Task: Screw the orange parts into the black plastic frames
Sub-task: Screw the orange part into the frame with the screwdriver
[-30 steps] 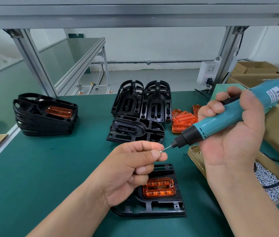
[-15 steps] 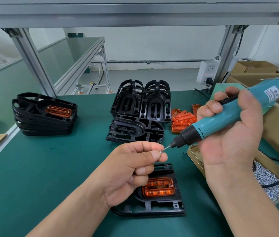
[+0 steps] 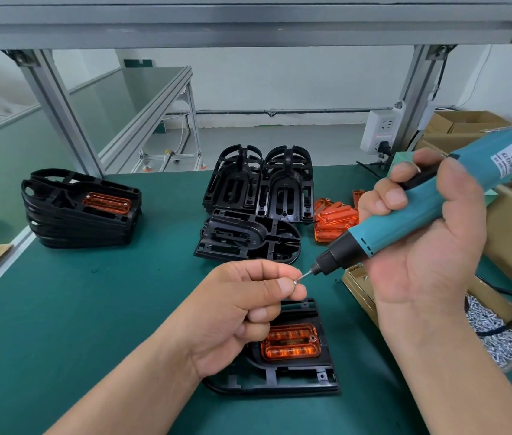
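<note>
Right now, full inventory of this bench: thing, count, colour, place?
black plastic frame: 1, black, nearest, centre
seated orange part: 1, translucent orange, in that frame
stacked frames: several, count unclear, black, far left
top orange part: 1, orange, on that stack
upright frames: 2, black, back centre
flat frames: at least 1, black, in front of the upright ones
loose orange parts: pile, orange, right of the frames
small silver screw: 1, silver, at the driver bit
teal electric screwdriver: 1, teal and black, right of centre
cardboard screw box: 1, brown, right edge
white socket: 1, white, rear right
left hand: pinches the screw
right hand: grips the screwdriver
</note>
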`<state>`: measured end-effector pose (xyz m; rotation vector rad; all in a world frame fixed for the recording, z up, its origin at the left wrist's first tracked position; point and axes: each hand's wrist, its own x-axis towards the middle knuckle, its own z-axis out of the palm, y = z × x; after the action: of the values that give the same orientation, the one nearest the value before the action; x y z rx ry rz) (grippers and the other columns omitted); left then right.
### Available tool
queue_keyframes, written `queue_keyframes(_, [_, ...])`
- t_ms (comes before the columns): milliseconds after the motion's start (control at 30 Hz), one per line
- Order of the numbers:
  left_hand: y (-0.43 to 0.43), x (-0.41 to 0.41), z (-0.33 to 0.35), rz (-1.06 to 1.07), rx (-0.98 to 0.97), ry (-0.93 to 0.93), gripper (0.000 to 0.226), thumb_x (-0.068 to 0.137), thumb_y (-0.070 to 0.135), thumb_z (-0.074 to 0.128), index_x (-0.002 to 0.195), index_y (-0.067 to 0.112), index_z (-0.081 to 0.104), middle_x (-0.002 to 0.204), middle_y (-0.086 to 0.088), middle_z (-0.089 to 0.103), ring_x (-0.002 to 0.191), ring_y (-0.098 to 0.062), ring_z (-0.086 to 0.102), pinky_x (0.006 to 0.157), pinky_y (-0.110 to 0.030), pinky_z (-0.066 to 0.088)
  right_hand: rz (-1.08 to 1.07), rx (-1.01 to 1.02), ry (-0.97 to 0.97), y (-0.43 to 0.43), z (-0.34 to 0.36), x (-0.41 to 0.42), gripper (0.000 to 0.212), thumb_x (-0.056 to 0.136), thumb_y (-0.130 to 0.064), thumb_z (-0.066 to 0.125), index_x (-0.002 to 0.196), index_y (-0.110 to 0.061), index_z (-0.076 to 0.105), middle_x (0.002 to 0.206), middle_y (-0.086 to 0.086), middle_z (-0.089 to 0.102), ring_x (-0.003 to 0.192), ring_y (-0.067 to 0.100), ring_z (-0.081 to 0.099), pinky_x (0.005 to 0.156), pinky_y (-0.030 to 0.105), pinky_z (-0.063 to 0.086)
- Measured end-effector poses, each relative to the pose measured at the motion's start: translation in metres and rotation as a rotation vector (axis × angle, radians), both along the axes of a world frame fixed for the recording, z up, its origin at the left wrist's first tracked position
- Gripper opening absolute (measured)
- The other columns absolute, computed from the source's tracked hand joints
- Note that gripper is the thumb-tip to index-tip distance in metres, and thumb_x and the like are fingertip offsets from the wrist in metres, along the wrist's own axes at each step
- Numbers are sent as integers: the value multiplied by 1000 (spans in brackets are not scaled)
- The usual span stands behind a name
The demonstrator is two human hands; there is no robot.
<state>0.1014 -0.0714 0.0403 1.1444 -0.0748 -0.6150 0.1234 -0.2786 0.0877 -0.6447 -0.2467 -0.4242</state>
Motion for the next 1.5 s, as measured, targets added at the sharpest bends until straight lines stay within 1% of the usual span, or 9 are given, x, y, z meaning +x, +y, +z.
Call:
queue_keyframes(200, [0, 0, 1, -5, 17, 0, 16, 95, 1, 69, 100, 11, 80, 98, -15, 73, 50, -4, 35, 38, -13, 30, 19, -19, -28, 0, 1, -2, 19, 105, -24, 44, 103, -14, 60, 87, 2, 61, 62, 11, 51, 65, 26, 42])
queue_keyframes(367, [-2, -2, 0, -1, 21, -15, 14, 88, 4, 74, 100, 10, 79, 99, -16, 73, 50, -4, 35, 38, -13, 28, 21, -15, -8, 1, 0, -1, 17, 105, -24, 45, 102, -15, 59, 88, 1, 60, 63, 11, 50, 66, 25, 41])
queue_keyframes(500, [-1, -1, 0, -1, 9, -25, 14, 93, 3, 72, 102, 10, 79, 101, -15, 73, 50, -4, 35, 39, -13, 30, 14, -1, -7, -1, -1, 0, 19, 105, -24, 45, 101, -14, 60, 88, 2, 60, 63, 11, 50, 65, 25, 42])
queue_keyframes(833, [1, 0, 1, -15, 33, -42, 15, 89, 7, 74, 102, 12, 79, 103, -15, 74, 50, -4, 34, 39, -13, 30, 15, 44, 5, -2, -3, 2, 20, 106, -25, 44, 101, -14, 60, 88, 2, 60, 64, 11, 51, 67, 25, 41])
queue_keyframes(1067, [0, -1, 1, 4, 22, -35, 14, 94, 2, 72, 101, 12, 79, 101, -15, 74, 50, -4, 33, 39, -13, 29, 14, 42, 13, -1, -3, 2, 19, 106, -24, 46, 99, -14, 61, 88, 2, 61, 63, 10, 52, 66, 25, 41])
queue_keyframes(1367, [-4, -3, 0, 51, 105, -107, 17, 95, 2, 71, 99, 15, 81, 101, -16, 76, 51, -6, 33, 41, -15, 29, 28, -7, -16, 3, -1, -1, 17, 106, -24, 45, 102, -14, 59, 87, 2, 61, 63, 11, 52, 65, 25, 42])
queue_keyframes(1500, [-2, -2, 1, 57, 85, -110, 16, 95, 3, 70, 99, 14, 80, 101, -16, 75, 50, -5, 34, 41, -14, 29, 14, 27, 4, 1, -1, 0, 17, 105, -25, 46, 102, -13, 58, 87, 2, 61, 63, 11, 52, 66, 25, 42])
